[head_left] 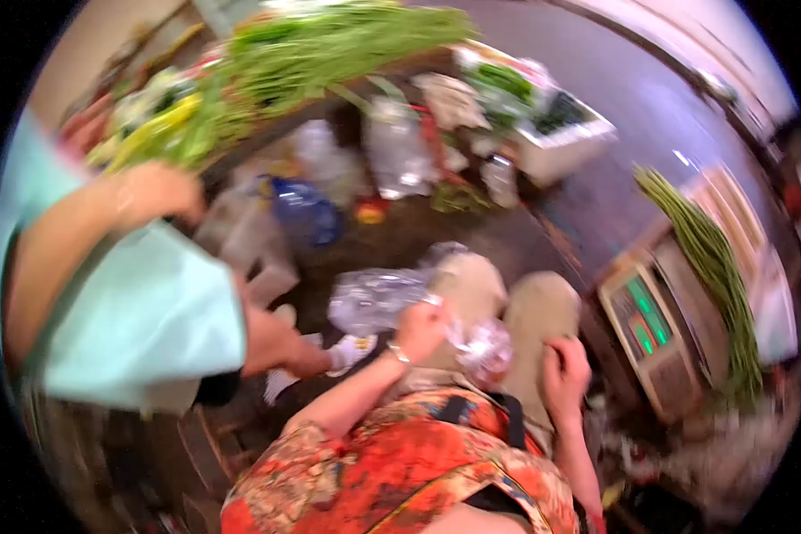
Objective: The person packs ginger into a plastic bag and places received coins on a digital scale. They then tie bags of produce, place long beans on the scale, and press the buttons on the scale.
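Observation:
My left hand point(421, 327), with a bracelet at the wrist, is closed above my lap. Its fingers seem to pinch a thin clear plastic bag point(484, 349), which lies crumpled against my thigh; blur hides the exact grip. Another piece of clear plastic point(374, 298) spreads out just to the left of that hand. On my right thigh rests my right hand point(566, 374), its fingers curled in, with nothing visible in them. My knees point(543, 307) in tan trousers are side by side.
Long green beans point(712, 258) lie across a scale with a lit display point(645, 316) on the right. Ahead are a white foam box point(565, 147) of greens, bagged goods, a blue bag point(304, 211) and heaped long green vegetables point(329, 53). A person in light blue point(142, 311) stands close at left.

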